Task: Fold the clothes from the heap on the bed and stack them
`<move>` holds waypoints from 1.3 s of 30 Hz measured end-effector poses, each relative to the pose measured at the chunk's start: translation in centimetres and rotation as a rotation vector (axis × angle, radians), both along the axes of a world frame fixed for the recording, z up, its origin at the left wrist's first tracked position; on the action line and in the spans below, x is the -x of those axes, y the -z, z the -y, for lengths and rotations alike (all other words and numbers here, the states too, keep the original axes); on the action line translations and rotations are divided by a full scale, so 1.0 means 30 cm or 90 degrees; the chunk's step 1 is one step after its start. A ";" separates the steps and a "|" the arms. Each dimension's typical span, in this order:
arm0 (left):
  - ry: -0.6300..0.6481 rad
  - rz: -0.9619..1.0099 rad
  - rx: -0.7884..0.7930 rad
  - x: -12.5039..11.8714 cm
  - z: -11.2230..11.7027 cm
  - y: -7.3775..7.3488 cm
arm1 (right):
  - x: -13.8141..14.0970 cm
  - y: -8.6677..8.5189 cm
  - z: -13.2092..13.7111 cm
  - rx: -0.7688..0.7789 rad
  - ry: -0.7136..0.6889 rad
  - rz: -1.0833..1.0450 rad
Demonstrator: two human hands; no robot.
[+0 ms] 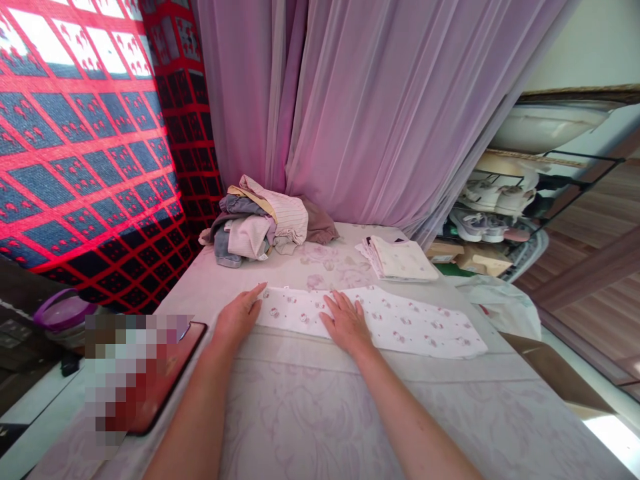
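While the person's hands are lying open and well apart on a long white garment printed with small pink motifs, nothing is being gripped. The left hand (239, 315) is resting at the garment's left end, its fingertips (260, 289) reaching the top edge, and the right hand (346, 323) is spread flat nearer the middle. The white garment (395, 321) is lying flat and lengthwise across a bed (320, 427) made up with a pale floral sheet, close to the bed's near side.

Beyond the garment, a rumpled pile of clothes (255, 223) is sitting near the far edge of the bed, and a folded cream stack of cloth (400, 260) is lying to its right. A phone in a red case (170, 373), partly blurred out, is lying just left of the left hand. A sheer mauve curtain (360, 100) is hanging behind the bed, beside a red and blue checked cloth (85, 153). Shoes are sitting on a wire rack (485, 207) off to the right.
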State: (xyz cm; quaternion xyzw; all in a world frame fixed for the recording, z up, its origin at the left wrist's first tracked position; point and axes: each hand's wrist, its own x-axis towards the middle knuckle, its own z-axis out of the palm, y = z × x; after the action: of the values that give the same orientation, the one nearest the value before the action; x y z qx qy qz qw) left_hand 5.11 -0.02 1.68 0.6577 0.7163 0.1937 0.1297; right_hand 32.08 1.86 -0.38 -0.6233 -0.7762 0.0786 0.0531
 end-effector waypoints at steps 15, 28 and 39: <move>-0.084 0.104 0.013 0.005 -0.012 -0.009 | 0.002 0.008 -0.003 -0.016 0.000 0.001; -0.198 0.430 0.142 0.024 -0.023 0.010 | 0.001 0.000 0.002 -0.019 -0.003 0.002; -0.221 0.371 -0.021 0.056 -0.037 0.064 | 0.000 0.005 0.007 -0.044 0.013 -0.004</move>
State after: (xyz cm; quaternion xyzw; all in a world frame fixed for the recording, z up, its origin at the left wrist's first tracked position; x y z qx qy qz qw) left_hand 3.44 1.10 -0.22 0.4450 0.7474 0.4041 0.2831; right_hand 32.07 1.66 -0.52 -0.6285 -0.7721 0.0529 0.0778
